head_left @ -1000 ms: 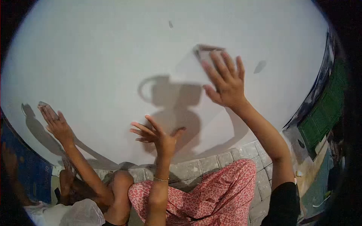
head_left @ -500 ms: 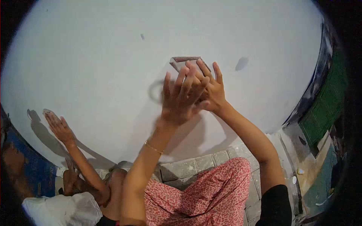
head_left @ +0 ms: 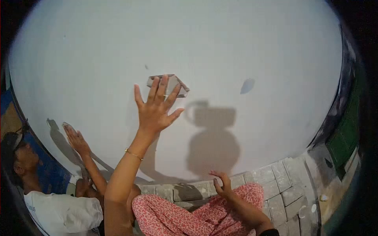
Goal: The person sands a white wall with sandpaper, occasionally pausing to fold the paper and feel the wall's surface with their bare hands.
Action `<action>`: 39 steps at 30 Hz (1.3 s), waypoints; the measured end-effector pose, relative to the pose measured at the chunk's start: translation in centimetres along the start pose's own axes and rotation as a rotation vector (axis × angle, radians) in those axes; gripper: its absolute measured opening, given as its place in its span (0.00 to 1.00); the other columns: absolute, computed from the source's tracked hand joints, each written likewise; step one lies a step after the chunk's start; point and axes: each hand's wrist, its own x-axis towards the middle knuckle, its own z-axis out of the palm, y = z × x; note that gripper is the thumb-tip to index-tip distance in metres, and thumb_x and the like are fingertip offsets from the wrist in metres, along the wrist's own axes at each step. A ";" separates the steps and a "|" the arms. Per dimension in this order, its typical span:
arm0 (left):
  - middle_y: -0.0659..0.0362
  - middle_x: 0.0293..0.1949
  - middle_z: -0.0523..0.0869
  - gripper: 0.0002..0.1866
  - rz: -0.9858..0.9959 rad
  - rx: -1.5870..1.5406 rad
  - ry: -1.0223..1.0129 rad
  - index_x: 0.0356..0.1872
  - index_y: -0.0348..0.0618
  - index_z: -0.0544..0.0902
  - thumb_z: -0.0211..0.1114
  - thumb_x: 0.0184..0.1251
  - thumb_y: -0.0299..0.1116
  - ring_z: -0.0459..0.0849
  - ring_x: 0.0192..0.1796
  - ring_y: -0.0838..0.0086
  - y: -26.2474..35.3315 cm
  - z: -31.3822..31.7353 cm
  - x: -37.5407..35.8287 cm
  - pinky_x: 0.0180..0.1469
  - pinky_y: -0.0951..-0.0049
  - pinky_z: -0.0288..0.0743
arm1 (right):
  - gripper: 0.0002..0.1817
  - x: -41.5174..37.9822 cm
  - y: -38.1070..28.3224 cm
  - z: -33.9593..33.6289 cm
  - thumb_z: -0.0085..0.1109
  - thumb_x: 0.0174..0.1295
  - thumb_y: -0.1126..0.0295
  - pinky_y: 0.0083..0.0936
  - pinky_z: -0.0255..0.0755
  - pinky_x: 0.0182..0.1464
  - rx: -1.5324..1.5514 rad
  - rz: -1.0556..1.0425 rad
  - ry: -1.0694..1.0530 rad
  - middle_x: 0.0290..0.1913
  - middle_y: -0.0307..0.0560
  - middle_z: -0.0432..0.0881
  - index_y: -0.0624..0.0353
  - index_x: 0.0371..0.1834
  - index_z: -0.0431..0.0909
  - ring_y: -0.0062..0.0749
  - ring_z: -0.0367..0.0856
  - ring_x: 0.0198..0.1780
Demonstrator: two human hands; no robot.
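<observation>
My left hand (head_left: 153, 114) lies flat toward the white wall, fingers spread. Beneath its fingertips is a folded pale-grey sheet (head_left: 173, 83) with brownish edges, which looks like sandpaper; part of it is hidden by the fingers. My right hand (head_left: 223, 185) is low in front of my right knee, away from the wall. Its fingers are apart and slightly bent, with nothing visible in them.
A co-worker (head_left: 61, 210) sits at my left, a hand (head_left: 77, 141) on the wall over a pale piece. The wall (head_left: 275, 47) bears a grey patch (head_left: 247, 86). Paving blocks (head_left: 271, 175) line its foot. A green sheet (head_left: 344, 129) is at right.
My right hand has left the folded sheet and dropped toward my lap. My left hand, now spread over the sheet, has shifted left with it in view. The camera view has shifted.
</observation>
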 end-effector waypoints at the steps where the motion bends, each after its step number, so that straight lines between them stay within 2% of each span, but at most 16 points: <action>1: 0.48 0.73 0.46 0.45 0.107 0.042 -0.032 0.72 0.51 0.55 0.62 0.55 0.57 0.42 0.75 0.54 -0.7 -0.2 0.2 0.68 0.35 0.27 | 0.17 -0.6 0.0 0.5 0.53 0.57 0.79 0.37 0.66 0.56 0.037 0.158 0.034 0.50 0.53 0.81 0.60 0.51 0.74 0.46 0.76 0.56; 2: 0.49 0.74 0.47 0.44 -0.089 0.051 -0.046 0.71 0.50 0.58 0.62 0.55 0.56 0.42 0.75 0.54 -1.2 -0.5 0.7 0.68 0.36 0.27 | 0.17 -0.8 0.3 0.6 0.53 0.57 0.79 0.37 0.66 0.56 0.050 0.161 0.050 0.50 0.53 0.81 0.60 0.51 0.74 0.46 0.76 0.56; 5: 0.50 0.74 0.48 0.41 -0.249 -0.065 0.138 0.69 0.53 0.62 0.61 0.54 0.58 0.42 0.76 0.59 0.4 -0.6 1.8 0.68 0.37 0.26 | 0.12 -0.3 0.2 0.6 0.53 0.58 0.77 0.36 0.68 0.53 0.033 0.124 0.051 0.47 0.52 0.81 0.62 0.46 0.77 0.45 0.78 0.51; 7: 0.51 0.75 0.45 0.43 0.258 0.058 -0.021 0.71 0.52 0.57 0.55 0.58 0.62 0.38 0.76 0.55 0.6 0.2 1.0 0.68 0.37 0.23 | 0.13 -0.7 1.2 1.1 0.55 0.57 0.73 0.40 0.67 0.54 0.029 0.174 0.084 0.47 0.54 0.80 0.59 0.47 0.78 0.48 0.76 0.51; 10: 0.53 0.74 0.46 0.41 0.238 0.072 -0.066 0.71 0.57 0.57 0.54 0.60 0.62 0.39 0.76 0.55 -0.9 1.1 1.2 0.68 0.37 0.23 | 0.18 -0.7 1.4 1.0 0.56 0.57 0.71 0.46 0.62 0.59 -0.228 0.079 0.163 0.55 0.55 0.76 0.57 0.52 0.75 0.50 0.72 0.59; 12: 0.59 0.74 0.52 0.37 -0.320 -0.101 0.238 0.69 0.66 0.62 0.51 0.60 0.65 0.45 0.76 0.62 -1.4 1.3 1.4 0.67 0.32 0.27 | 0.20 0.9 0.9 0.6 0.56 0.57 0.70 0.48 0.58 0.62 -0.345 -0.058 0.176 0.58 0.55 0.73 0.56 0.55 0.73 0.50 0.68 0.62; 13: 0.59 0.74 0.52 0.37 -0.325 -0.099 0.234 0.69 0.66 0.62 0.51 0.60 0.65 0.45 0.76 0.62 -0.8 1.0 0.9 0.67 0.32 0.27 | 0.23 2.6 0.7 0.0 0.57 0.57 0.68 0.51 0.54 0.65 -0.471 -0.207 0.188 0.61 0.55 0.70 0.54 0.58 0.71 0.51 0.65 0.65; 16: 0.55 0.74 0.51 0.39 0.053 0.003 -0.061 0.69 0.61 0.63 0.55 0.57 0.64 0.44 0.75 0.58 1.2 0.7 -1.7 0.65 0.29 0.23 | 0.26 11.1 -0.7 -0.9 0.55 0.58 0.67 0.52 0.44 0.70 -0.580 -0.394 0.333 0.67 0.58 0.64 0.56 0.62 0.66 0.53 0.55 0.71; 17: 0.55 0.74 0.51 0.39 0.058 0.011 -0.063 0.69 0.61 0.63 0.55 0.57 0.64 0.44 0.75 0.58 0.9 0.5 -2.0 0.65 0.29 0.23 | 0.26 14.6 -1.9 -1.3 0.54 0.59 0.66 0.52 0.41 0.71 -0.631 -0.440 0.389 0.67 0.58 0.63 0.56 0.63 0.65 0.52 0.53 0.72; 21: 0.52 0.73 0.51 0.39 -0.130 -0.019 -0.018 0.69 0.57 0.63 0.59 0.57 0.58 0.44 0.75 0.55 -0.7 0.5 -1.3 0.65 0.31 0.21 | 0.28 24.5 -4.7 -2.1 0.52 0.61 0.55 0.53 0.33 0.73 -0.847 -0.363 0.443 0.72 0.45 0.58 0.43 0.66 0.66 0.43 0.50 0.74; 23: 0.52 0.74 0.50 0.39 -0.331 -0.091 0.200 0.70 0.56 0.62 0.60 0.57 0.56 0.42 0.76 0.55 -0.7 1.4 -0.9 0.66 0.33 0.20 | 0.29 25.6 -4.8 -2.1 0.52 0.61 0.52 0.53 0.30 0.73 -0.954 -0.321 0.458 0.72 0.43 0.58 0.39 0.67 0.65 0.41 0.50 0.75; 25: 0.49 0.74 0.48 0.40 -0.241 -0.042 0.115 0.70 0.53 0.60 0.60 0.57 0.54 0.40 0.76 0.53 -0.5 0.6 -0.5 0.66 0.34 0.20 | 0.30 25.4 -4.5 -2.1 0.52 0.59 0.49 0.53 0.27 0.73 -0.941 -0.315 0.438 0.72 0.40 0.58 0.33 0.68 0.64 0.37 0.49 0.75; 27: 0.45 0.74 0.43 0.42 -0.051 0.064 -0.066 0.72 0.47 0.55 0.59 0.59 0.51 0.36 0.75 0.49 -0.6 -0.4 -0.3 0.65 0.35 0.20 | 0.31 25.4 -4.6 -2.0 0.51 0.59 0.47 0.53 0.27 0.73 -0.941 -0.284 0.439 0.73 0.39 0.58 0.33 0.68 0.64 0.35 0.49 0.75; 31: 0.49 0.74 0.47 0.41 -0.398 -0.042 0.206 0.71 0.51 0.59 0.60 0.57 0.55 0.38 0.76 0.52 -1.8 0.9 1.3 0.66 0.34 0.22 | 0.30 25.3 -4.5 -1.9 0.52 0.59 0.48 0.53 0.26 0.73 -0.950 -0.279 0.437 0.73 0.39 0.57 0.33 0.67 0.65 0.35 0.48 0.75; 35: 0.49 0.74 0.47 0.40 -0.100 0.076 -0.005 0.71 0.47 0.56 0.58 0.61 0.50 0.38 0.75 0.50 -2.3 -0.5 2.3 0.67 0.35 0.25 | 0.30 25.4 -4.3 -1.9 0.52 0.59 0.48 0.53 0.26 0.73 -0.911 -0.287 0.423 0.73 0.39 0.57 0.33 0.67 0.65 0.35 0.47 0.75; 39: 0.48 0.74 0.46 0.41 -0.418 0.066 0.257 0.71 0.45 0.55 0.59 0.60 0.53 0.38 0.76 0.53 -4.4 -0.2 5.9 0.67 0.35 0.28 | 0.30 25.4 -4.3 -2.0 0.51 0.59 0.49 0.53 0.26 0.73 -0.938 -0.302 0.431 0.73 0.39 0.57 0.33 0.67 0.65 0.36 0.47 0.75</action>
